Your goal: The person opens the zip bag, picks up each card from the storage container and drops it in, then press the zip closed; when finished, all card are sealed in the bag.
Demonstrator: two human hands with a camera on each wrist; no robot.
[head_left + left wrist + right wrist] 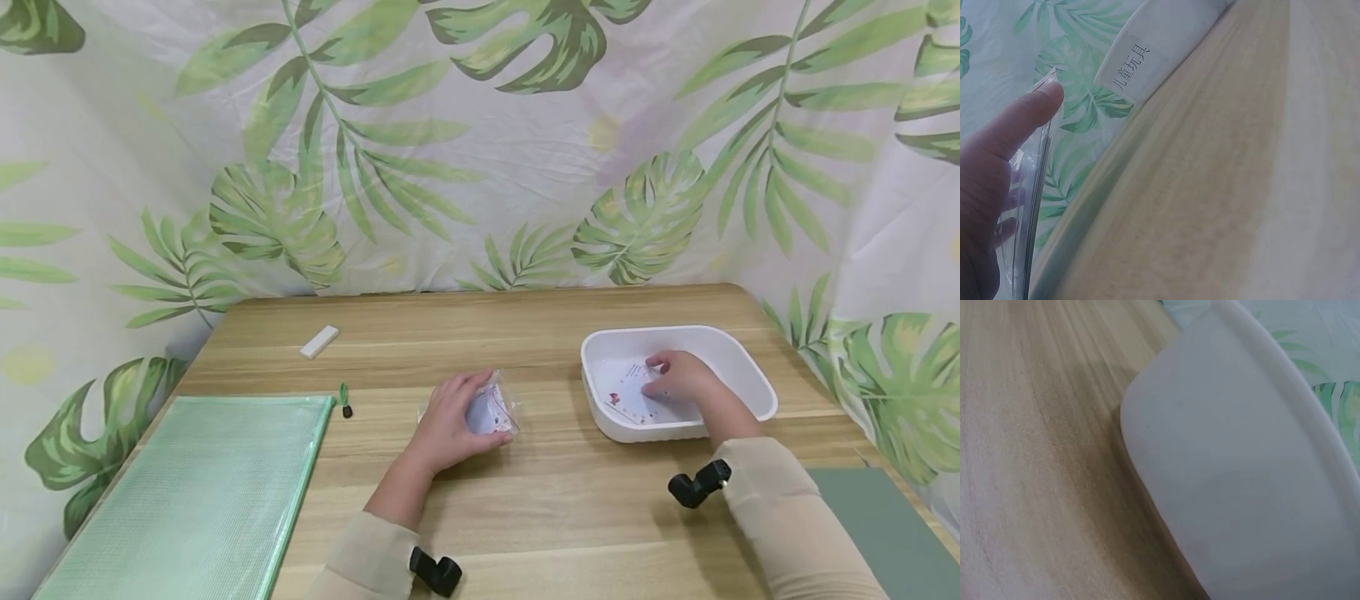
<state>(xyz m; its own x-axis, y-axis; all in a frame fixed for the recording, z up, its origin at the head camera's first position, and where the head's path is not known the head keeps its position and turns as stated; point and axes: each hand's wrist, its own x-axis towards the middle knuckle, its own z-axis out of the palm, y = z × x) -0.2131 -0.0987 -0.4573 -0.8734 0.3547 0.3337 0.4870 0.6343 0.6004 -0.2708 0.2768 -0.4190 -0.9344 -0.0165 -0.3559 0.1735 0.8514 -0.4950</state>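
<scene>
My left hand [450,425] grips a clear plastic packet [491,410] with a pale printed card inside, thumb on one edge and fingers on the other. In the left wrist view the packet [1034,206] is seen nearly edge-on, held above the wood. My right hand [682,385] reaches into a white plastic basin [609,422]. Its thumb and fingers are spread apart over a pale packet [626,392] with small red pictures and printed text, which lies on the basin floor. The right wrist view shows only the basin's outer wall [1229,456]; the hand is hidden there.
A green mesh zip pouch [202,492] lies at the left, with a small black-and-green cord [345,402] by its corner. Farther back is a white block [320,342]. A grey-green mat [885,521] lies at the right edge. The basin bears a printed label [1135,65].
</scene>
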